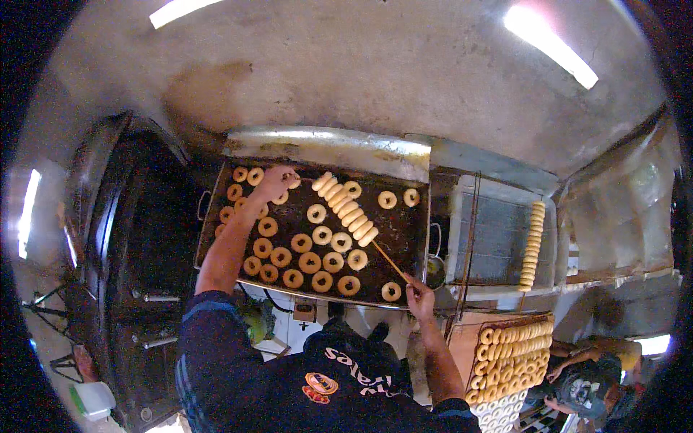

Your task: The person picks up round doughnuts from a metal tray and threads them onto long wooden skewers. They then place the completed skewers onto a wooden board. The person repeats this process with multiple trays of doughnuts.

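My right hand (420, 297) grips the near end of a thin wooden stick (391, 261), which slants up and left over a wide dark pan (398, 233) of oil. Several pale dough rings (345, 208) are threaded along the stick's far half. At the pan's far left, the fingers of my left hand (275, 183) are closed on a single dough ring (294, 181), close to the stick's tip. Many loose rings lie flat in the pan; those at the left, like one ring (267, 227), look more golden than the pale ring (387, 199) at the right.
Right of the pan stands a pale tub (460, 227) with a rod of stacked rings (533, 246) along its side. A tray (511, 357) holds rows of rings at lower right, near another person (587, 381). A metal splash guard (330, 149) rises behind the pan.
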`<state>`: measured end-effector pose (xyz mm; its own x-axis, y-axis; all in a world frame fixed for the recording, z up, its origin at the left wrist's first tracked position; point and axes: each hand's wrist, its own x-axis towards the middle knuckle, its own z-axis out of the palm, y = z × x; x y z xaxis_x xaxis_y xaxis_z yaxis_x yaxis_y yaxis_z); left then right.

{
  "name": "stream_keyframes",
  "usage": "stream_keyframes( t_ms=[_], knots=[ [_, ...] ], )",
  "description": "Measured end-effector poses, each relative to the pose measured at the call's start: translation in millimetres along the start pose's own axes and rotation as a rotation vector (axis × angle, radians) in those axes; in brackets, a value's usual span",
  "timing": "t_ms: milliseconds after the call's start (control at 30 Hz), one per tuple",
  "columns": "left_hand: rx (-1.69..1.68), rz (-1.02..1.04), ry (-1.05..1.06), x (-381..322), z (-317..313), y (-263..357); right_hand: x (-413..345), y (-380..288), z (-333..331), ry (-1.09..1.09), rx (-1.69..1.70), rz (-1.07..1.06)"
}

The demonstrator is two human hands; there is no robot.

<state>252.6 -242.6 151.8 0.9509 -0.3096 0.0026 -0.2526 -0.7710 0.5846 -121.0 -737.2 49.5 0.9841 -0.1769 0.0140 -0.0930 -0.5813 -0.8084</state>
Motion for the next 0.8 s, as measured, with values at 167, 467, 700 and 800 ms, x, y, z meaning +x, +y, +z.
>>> stream_keyframes(
  t_ms=[167, 467, 700, 800],
  knots=[
    [-0.091, 0.151, -0.006, -69.1, -46.6, 69.8, -44.3, -23.1, -54.7, -0.031, 0.149, 0.046],
    [0.082, 0.057, -0.026, -171.1, 141.5, 130.3, -108.6, -11.2, -159.8, -0.144, -0.403, -0.032],
    [0.237, -0.123, -0.098, -126.7, 160.8, 94.5, -105.1, -16.7, -180.7, -0.300, -0.573, 0.009],
    [0.011, -0.010, -0.018, -139.2, 145.0, 84.1, -84.4, 15.2, -150.3, -0.221, -0.430, -0.043]
  ],
)
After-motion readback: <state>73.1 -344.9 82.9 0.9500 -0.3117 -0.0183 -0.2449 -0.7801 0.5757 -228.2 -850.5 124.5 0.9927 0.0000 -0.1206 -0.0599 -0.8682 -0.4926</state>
